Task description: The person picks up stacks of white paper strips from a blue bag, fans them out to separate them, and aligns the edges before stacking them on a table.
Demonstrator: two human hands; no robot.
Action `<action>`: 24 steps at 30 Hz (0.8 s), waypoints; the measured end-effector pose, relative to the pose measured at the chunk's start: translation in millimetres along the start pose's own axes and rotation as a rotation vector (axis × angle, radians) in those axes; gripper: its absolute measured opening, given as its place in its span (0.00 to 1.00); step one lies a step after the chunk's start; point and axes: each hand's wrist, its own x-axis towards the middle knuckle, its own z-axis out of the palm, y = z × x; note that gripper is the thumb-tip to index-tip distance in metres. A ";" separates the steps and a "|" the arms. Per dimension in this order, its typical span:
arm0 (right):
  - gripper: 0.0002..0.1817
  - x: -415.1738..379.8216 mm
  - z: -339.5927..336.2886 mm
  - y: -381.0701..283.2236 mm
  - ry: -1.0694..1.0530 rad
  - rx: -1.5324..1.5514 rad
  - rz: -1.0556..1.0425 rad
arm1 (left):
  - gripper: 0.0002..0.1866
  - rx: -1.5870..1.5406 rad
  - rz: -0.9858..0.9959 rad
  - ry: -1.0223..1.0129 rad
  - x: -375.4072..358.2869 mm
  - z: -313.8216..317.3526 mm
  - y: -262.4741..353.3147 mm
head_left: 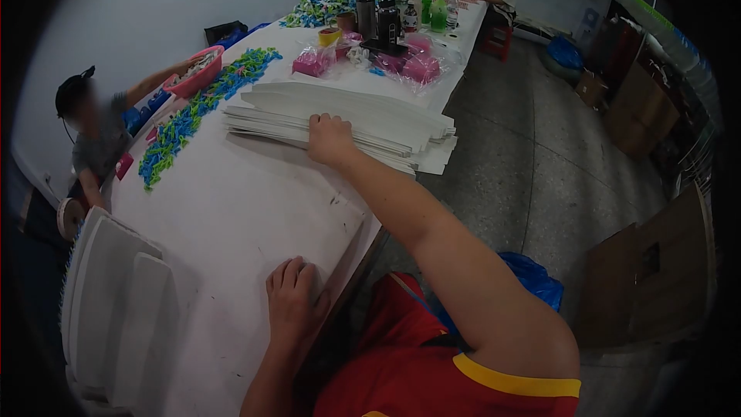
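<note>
My right hand (330, 139) bends its fingers over the near side of the stack of white sheets (378, 120); my thumb is hidden, so I can't tell whether I'm pinching layers or just pressing. My left hand (292, 289) lies on the table, nearer me than the stack, fingers loosely together and nothing seen in them.

The table (231, 201) runs under the stack and far past it, which likely gives such long pieces room to lie flat. I think my right hand steadies the stack because its layers are loose and uneven. Another pile of sheets (143, 316) sits to the left of the stack and closer to me, perhaps parked there within reach. Blue and green pieces (202, 112) are spread left of the stack; dark bottles (387, 22) stand beyond it, probably out of the way.

The stack reaches out on both sides of my grip, its right end jutting past the table's edge.
</note>
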 end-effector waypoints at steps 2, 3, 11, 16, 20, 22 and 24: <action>0.27 -1.2 -1.0 0.0 0.011 0.005 -0.007 | 0.29 0.005 -0.001 -0.002 -0.2 -0.1 0.1; 0.27 -0.9 -1.9 -0.3 0.011 0.005 -0.008 | 0.29 0.003 0.000 0.000 -0.2 0.0 -0.2; 0.25 -1.2 -7.4 -1.5 -0.045 -0.011 -0.007 | 0.26 -0.019 -0.017 -0.007 0.6 -3.4 3.1; 0.24 -0.3 -7.3 -0.6 -0.044 -0.013 -0.010 | 0.26 -0.028 -0.014 -0.003 -0.3 -3.0 2.0; 0.25 -0.1 -1.5 0.4 0.033 -0.014 -0.020 | 0.28 -0.017 -0.009 0.014 -1.9 0.9 -1.8; 0.25 1.1 0.6 0.9 0.033 -0.018 -0.018 | 0.28 -0.015 -0.002 0.021 -1.6 1.5 -1.9; 0.24 0.9 0.7 0.9 0.034 -0.024 -0.015 | 0.28 -0.019 -0.002 0.024 -1.8 2.7 -3.3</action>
